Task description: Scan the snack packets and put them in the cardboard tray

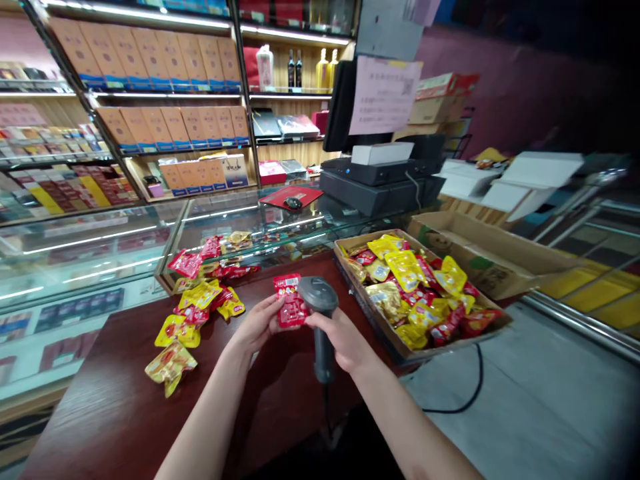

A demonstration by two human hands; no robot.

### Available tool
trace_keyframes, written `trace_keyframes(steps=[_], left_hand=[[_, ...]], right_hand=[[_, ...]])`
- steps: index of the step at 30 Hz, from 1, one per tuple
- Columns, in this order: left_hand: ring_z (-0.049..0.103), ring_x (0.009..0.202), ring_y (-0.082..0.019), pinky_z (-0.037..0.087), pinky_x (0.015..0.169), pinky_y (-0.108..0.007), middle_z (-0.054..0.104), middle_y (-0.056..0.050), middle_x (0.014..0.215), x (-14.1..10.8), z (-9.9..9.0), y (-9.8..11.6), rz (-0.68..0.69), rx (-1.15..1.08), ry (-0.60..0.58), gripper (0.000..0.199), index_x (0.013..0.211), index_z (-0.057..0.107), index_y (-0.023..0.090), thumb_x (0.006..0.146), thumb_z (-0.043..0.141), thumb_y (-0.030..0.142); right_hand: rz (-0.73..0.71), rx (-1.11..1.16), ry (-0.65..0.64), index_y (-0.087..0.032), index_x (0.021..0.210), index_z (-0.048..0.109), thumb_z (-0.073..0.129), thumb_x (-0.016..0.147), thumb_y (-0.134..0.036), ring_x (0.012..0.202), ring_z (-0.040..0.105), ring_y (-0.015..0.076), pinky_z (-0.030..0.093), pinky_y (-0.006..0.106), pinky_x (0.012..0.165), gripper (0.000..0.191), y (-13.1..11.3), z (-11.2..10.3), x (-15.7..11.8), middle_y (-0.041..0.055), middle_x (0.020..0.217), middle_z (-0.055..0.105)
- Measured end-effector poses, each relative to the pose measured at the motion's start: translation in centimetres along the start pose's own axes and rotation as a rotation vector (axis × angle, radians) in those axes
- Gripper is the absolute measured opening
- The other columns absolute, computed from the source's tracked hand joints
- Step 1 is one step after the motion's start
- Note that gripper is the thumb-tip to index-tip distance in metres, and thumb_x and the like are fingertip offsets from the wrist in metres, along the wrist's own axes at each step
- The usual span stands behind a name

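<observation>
My left hand (259,324) grips a red snack packet (291,308) by its left side, with the barcode strip at its top edge facing up. In my right hand (345,339) is a dark grey barcode scanner (324,350), its head beside the packet's upper right. The right thumb reaches close to the packet's lower right edge; whether it touches is unclear. A loose pile of red, yellow and gold packets (200,293) lies to the left. To the right stands an open cardboard box (367,313) filled with similar packets.
A glass display counter (125,247) runs behind the dark red tabletop (115,373). Farther back are a mouse (293,203) on a red mat, a printer-like black unit (370,183) and a monitor (343,107). An empty carton (480,247) and metal rail (590,333) are at right.
</observation>
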State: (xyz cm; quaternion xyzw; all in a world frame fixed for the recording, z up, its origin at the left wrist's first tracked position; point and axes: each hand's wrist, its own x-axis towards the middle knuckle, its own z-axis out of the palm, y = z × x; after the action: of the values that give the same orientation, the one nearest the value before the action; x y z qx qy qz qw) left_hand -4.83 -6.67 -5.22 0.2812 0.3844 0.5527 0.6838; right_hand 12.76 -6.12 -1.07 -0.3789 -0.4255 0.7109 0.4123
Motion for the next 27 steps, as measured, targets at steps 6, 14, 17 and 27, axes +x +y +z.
trace_keyframes(steps=[6, 14, 17, 27], left_hand=[[0.063, 0.103, -0.030, 0.049, 0.089, -0.049, 0.065, -0.019, 0.111, 1.2, 5.7, 2.7, -0.202, -0.033, -0.192, 0.049, 0.117, 0.058, 0.009, 0.091, 0.041, 0.047], [0.054, 0.114, -0.034, 0.041, 0.093, -0.056, 0.060, -0.022, 0.119, 8.4, 17.3, 6.2, -0.322, 0.166, -0.364, 0.067, 0.121, 0.055, 0.009, 0.087, 0.031, 0.062], [0.053, 0.116, -0.033, 0.042, 0.093, -0.054, 0.058, -0.019, 0.122, 11.1, 21.8, 5.9, -0.307, 0.272, -0.377, 0.068, 0.121, 0.054, 0.013, 0.086, 0.028, 0.065], [0.040, 0.127, -0.034, 0.047, 0.089, -0.050, 0.033, -0.023, 0.144, 13.2, 22.8, 4.7, -0.290, 0.434, -0.178, 0.072, 0.136, 0.038, 0.013, 0.086, 0.031, 0.064]], right_hand=[[0.177, 0.132, 0.007, -0.015, 0.080, 0.066, 0.065, 0.060, -0.009, 0.068, 0.060, 0.0121, 0.052, 0.027, 0.070, 0.021, -5.8, -4.5, 1.1, 0.0014, 0.074, 0.066], [0.130, 0.079, 0.098, -0.015, 0.074, 0.059, 0.057, 0.070, -0.008, 0.055, 0.057, 0.0106, 0.051, 0.022, 0.059, 0.009, -15.6, -12.2, 0.9, -0.0001, 0.058, 0.059], [0.082, 0.019, 0.179, -0.015, 0.070, 0.057, 0.057, 0.071, -0.009, 0.048, 0.052, 0.0101, 0.048, 0.021, 0.052, 0.006, -18.3, -15.0, 0.8, -0.0010, 0.053, 0.056], [0.048, -0.018, 0.362, -0.015, 0.073, 0.058, 0.054, 0.072, -0.008, 0.047, 0.050, 0.0099, 0.044, 0.020, 0.047, 0.008, -20.2, -18.0, 0.7, -0.0011, 0.053, 0.056]])
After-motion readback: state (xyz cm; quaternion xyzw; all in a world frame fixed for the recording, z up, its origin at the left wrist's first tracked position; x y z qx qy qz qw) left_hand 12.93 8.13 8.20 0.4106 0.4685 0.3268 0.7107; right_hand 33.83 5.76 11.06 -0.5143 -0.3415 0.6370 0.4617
